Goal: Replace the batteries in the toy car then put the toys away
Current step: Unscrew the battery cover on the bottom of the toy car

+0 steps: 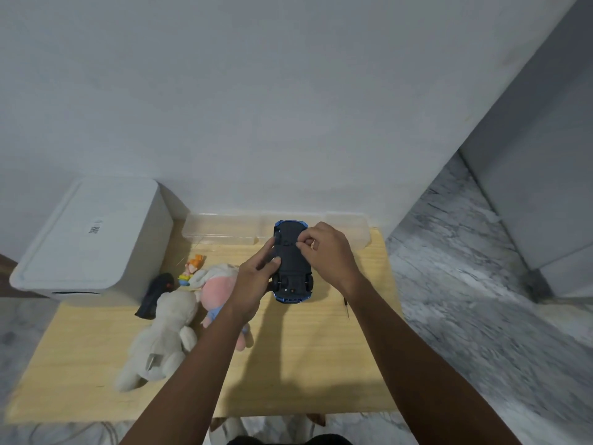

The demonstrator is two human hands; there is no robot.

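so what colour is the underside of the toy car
Black or very dark grey, with blue bodywork at both ends; the toy car shows in the head view.

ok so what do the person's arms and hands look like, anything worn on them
Both arms are bare from the lower edge of the picture up to the wrists: no sleeves show. The left hand and right hand wear no gloves, and no watch, bracelet or ring is visible. Fingernails are short and plain.

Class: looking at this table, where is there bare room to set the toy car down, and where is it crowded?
Free: the near strip of the table and its right side, beyond the right hand. Crowded: the left, with the grey plush, pink plush and white bin.
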